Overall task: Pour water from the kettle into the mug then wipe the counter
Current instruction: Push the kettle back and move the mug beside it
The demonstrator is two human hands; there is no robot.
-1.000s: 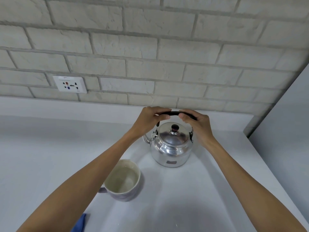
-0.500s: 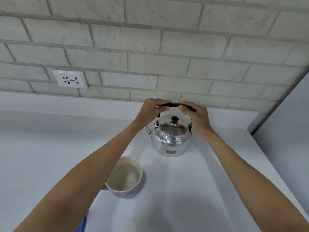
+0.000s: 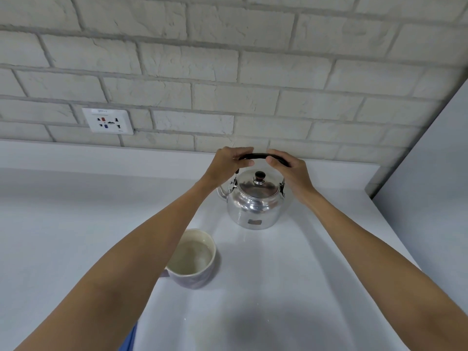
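Observation:
A shiny metal kettle with a dark lid knob stands upright on the white counter near the back wall. Its black handle arches over the lid. My left hand grips the handle's left end and my right hand grips its right end. The spout points left, partly hidden behind my left wrist. A cream mug holding water sits in front and to the left of the kettle, its handle hidden under my left forearm. A strip of blue cloth shows beside my left arm at the bottom edge.
A white brick wall rises behind the counter, with a wall socket at the left. A grey panel bounds the counter on the right. A few small water drops lie on the counter in front of the kettle.
Both hands have stayed on the kettle handle and the kettle has stayed on the counter. The view has tilted upward, so everything sits lower in the frame.

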